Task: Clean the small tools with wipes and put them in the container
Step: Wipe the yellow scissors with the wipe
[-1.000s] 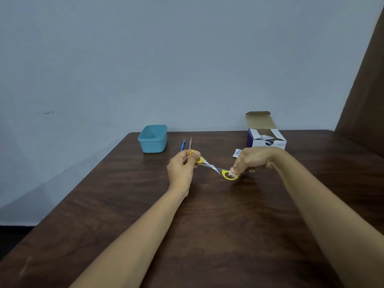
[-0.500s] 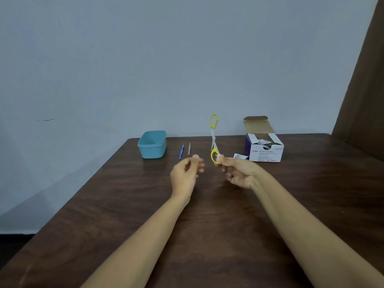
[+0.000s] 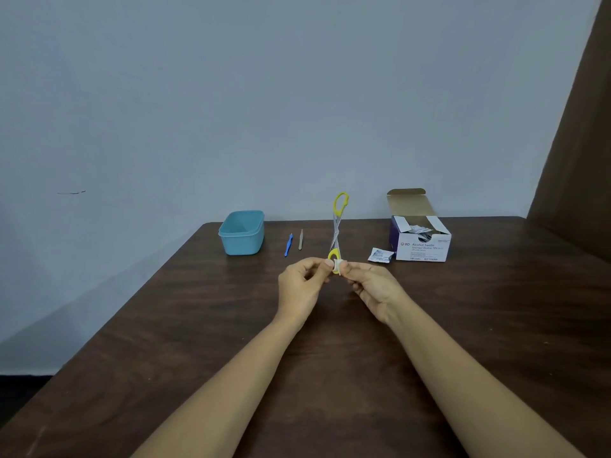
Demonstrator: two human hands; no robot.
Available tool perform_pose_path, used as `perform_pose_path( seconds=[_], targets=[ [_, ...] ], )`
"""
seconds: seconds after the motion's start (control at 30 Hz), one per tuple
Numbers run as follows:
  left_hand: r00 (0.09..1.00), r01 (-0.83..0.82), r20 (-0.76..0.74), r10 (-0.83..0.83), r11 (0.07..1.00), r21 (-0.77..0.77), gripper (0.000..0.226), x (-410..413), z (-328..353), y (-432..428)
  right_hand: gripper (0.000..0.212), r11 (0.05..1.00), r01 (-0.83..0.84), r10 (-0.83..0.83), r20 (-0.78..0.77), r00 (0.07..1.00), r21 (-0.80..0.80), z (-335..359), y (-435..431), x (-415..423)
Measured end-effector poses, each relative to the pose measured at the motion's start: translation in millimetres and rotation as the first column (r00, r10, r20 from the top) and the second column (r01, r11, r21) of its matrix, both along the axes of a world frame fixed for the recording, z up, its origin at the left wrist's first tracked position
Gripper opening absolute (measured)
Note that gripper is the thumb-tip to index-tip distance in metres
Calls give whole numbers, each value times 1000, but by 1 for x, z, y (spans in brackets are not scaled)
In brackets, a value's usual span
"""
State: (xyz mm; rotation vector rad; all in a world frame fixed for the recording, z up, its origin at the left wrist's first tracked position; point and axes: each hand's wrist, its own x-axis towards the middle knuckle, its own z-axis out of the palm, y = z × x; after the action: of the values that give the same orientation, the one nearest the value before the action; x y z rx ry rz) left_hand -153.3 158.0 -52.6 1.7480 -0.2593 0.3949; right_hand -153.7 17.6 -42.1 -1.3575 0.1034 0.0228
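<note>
A pair of yellow-handled scissors [image 3: 336, 230] stands upright above the table, spread wide, one handle loop up and the other down between my hands. My right hand [image 3: 372, 287] pinches a small white wipe [image 3: 338, 264] against the lower loop. My left hand [image 3: 301, 287] pinches the same loop from the left with thumb and fingertips. A blue tool [image 3: 288, 244] and a thin grey tool [image 3: 300, 240] lie side by side on the table behind my hands. The teal container [image 3: 243, 231] stands open at the back left.
An open box of alcohol swabs [image 3: 422, 246] sits at the back right, with a torn wrapper [image 3: 380, 255] lying in front of it. The dark wooden table [image 3: 330, 352] meets a pale wall at the back; a brown panel rises at the right.
My right hand swung the scissors from lying flat between both hands to standing upright. My left hand let go of its handle, then came back to pinch the lower loop.
</note>
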Motion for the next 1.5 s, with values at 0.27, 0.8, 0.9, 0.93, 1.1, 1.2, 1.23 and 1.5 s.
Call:
perform_pose_path(
  seconds=[0.27,0.8,0.9,0.93,1.1,1.2,1.23,1.5],
  targets=[
    [994,-87,75,77,988,129,16,2,-2,0,10,990,134,-127,138,982,-45,-3,12,-12],
    [988,25,125,-93,885,465,21,-3,-1,-6,14,945,274,-286,42,957,178,-2,9,-7],
    [988,-23,149,-50,893,450,23,-3,-1,-5,16,967,217,-222,27,975,137,-1,7,-6],
    [986,-46,162,-30,895,443,24,-3,-1,-5,13,974,190,-194,19,981,126,0,6,-6],
    [977,-97,212,-6,875,474,24,-5,-2,-6,12,980,169,-171,13,985,106,-2,3,-5],
    [972,-77,228,-56,840,537,23,-6,0,-7,7,952,260,-271,45,962,161,-4,7,-6],
    [970,-73,233,-71,828,556,23,-7,0,-7,6,939,284,-298,46,954,193,-4,8,-6],
    [963,-76,251,-102,787,612,25,-11,2,-13,20,844,397,-418,-23,908,361,-5,8,-2]
  ],
)
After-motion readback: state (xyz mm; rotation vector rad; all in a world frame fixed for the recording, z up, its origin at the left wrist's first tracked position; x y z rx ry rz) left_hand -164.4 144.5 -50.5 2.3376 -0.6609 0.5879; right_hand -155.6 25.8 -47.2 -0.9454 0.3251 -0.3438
